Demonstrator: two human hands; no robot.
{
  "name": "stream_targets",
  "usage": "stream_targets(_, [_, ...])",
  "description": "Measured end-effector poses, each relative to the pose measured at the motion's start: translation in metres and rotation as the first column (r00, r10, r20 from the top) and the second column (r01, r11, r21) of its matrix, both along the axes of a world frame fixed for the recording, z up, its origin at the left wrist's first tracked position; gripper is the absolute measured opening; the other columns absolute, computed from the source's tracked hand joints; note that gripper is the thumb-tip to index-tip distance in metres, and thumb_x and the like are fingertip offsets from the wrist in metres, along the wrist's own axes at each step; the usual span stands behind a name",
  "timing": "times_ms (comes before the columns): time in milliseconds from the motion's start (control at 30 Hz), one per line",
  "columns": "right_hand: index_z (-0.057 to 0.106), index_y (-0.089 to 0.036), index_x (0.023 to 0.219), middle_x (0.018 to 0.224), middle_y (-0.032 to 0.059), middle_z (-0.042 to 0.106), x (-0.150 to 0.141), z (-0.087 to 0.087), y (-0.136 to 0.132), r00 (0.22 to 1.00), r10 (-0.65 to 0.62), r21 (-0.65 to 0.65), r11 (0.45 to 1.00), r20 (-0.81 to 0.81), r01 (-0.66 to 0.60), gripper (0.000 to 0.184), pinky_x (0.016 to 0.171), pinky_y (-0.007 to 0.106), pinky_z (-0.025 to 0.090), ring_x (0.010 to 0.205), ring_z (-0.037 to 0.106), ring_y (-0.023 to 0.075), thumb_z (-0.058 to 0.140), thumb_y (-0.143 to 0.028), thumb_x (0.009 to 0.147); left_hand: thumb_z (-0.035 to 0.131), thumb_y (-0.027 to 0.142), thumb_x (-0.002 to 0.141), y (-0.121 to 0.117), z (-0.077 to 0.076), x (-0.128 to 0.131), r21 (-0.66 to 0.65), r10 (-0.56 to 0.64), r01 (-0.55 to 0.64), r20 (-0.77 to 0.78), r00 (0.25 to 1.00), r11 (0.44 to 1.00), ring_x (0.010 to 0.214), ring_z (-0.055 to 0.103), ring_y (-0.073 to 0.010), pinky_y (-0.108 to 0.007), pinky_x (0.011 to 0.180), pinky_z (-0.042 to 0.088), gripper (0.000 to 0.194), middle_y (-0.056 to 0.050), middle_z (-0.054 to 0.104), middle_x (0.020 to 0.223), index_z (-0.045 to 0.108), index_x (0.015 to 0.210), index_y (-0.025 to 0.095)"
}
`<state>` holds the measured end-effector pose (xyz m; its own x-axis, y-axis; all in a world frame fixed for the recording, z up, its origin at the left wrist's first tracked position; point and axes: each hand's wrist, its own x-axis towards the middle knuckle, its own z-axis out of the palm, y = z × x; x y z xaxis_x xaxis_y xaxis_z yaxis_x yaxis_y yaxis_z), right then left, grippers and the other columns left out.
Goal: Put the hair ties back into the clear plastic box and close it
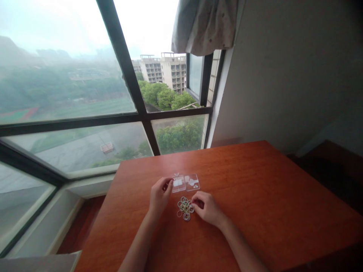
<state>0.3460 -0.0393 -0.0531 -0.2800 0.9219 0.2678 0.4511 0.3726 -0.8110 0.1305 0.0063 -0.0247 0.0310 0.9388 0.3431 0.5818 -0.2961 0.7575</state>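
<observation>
A small pile of pale green, yellow and whitish hair ties [185, 207] lies on the wooden table. My right hand [208, 208] is at the pile's right side, its thumb and fingers pinched on a hair tie [191, 208] at the edge. Just behind the pile is a clear plastic box [179, 184], with its flat transparent lid [193, 182] opened out to the right. White pieces show in both halves. My left hand [160, 194] is closed beside the box's left edge, thumb against the fingers; what it pinches there is too small to make out.
The reddish-brown table [249, 181] reaches to the window at the back. Dark window frames [113, 120] stand behind and to the left. A grey curtain [204, 26] hangs at the top, and a plain wall [283, 75] rises at right.
</observation>
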Motion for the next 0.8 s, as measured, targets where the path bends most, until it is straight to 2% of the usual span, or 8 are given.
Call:
stream_targets(100, [0.062, -0.02, 0.076, 0.072, -0.0008, 0.061, -0.001, 0.001, -0.002, 1.0, 0.018, 0.015, 1.0, 0.018, -0.018, 0.008, 0.059, 0.023, 0.038, 0.063, 0.053, 0.0128, 0.063, -0.012, 0.075, 0.05, 0.035, 0.089, -0.007, 0.003, 0.003, 0.0, -0.06, 0.06, -0.049, 0.997, 0.998, 0.06, 0.054, -0.0115, -0.021, 0.058, 0.043, 0.025, -0.002, 0.064, 0.073, 0.066, 0.086, 0.016])
stream_targets(233, [0.061, -0.02, 0.075, 0.071, -0.0008, 0.059, -0.001, 0.003, -0.003, 0.998, 0.023, 0.025, 0.999, 0.065, -0.024, 0.009, 0.061, 0.024, 0.039, 0.065, 0.053, 0.0138, 0.064, -0.012, 0.075, 0.049, 0.033, 0.089, -0.013, -0.004, 0.005, -0.005, -0.082, 0.082, -0.13, 0.988, 0.997, 0.061, 0.053, -0.0119, -0.021, 0.059, 0.042, 0.023, -0.002, 0.062, 0.07, 0.065, 0.083, 0.017])
stream_targets(500, [0.058, -0.02, 0.073, 0.072, -0.0008, 0.057, 0.001, 0.004, -0.005, 0.989, 0.028, 0.043, 0.998, 0.146, -0.035, 0.011, 0.063, 0.025, 0.037, 0.068, 0.052, 0.0142, 0.063, -0.011, 0.074, 0.049, 0.032, 0.09, -0.015, -0.008, 0.008, -0.015, -0.113, 0.112, -0.153, 0.982, 0.994, 0.062, 0.053, -0.0125, -0.021, 0.061, 0.042, 0.022, -0.002, 0.062, 0.072, 0.065, 0.084, 0.018])
stream_targets(667, [0.06, -0.02, 0.074, 0.071, -0.0014, 0.058, 0.001, 0.001, -0.004, 0.997, 0.021, 0.022, 1.0, 0.076, -0.023, 0.008, 0.061, 0.024, 0.038, 0.064, 0.052, 0.0128, 0.062, -0.013, 0.077, 0.047, 0.032, 0.091, -0.017, -0.004, 0.008, -0.028, -0.128, 0.125, -0.162, 0.979, 0.992, 0.063, 0.053, -0.0127, -0.022, 0.061, 0.041, 0.023, -0.002, 0.061, 0.072, 0.064, 0.084, 0.018])
stream_targets(800, [0.061, -0.019, 0.073, 0.068, -0.0011, 0.059, 0.001, -0.002, 0.001, 0.997, -0.055, -0.022, 0.998, -0.049, 0.054, 0.007, 0.055, 0.023, 0.037, 0.059, 0.05, 0.012, 0.063, -0.018, 0.079, 0.046, 0.032, 0.092, -0.02, 0.002, 0.011, -0.057, -0.196, 0.19, -0.132, 0.972, 0.98, 0.064, 0.052, -0.0124, -0.023, 0.063, 0.042, 0.024, -0.003, 0.061, 0.075, 0.065, 0.088, 0.018])
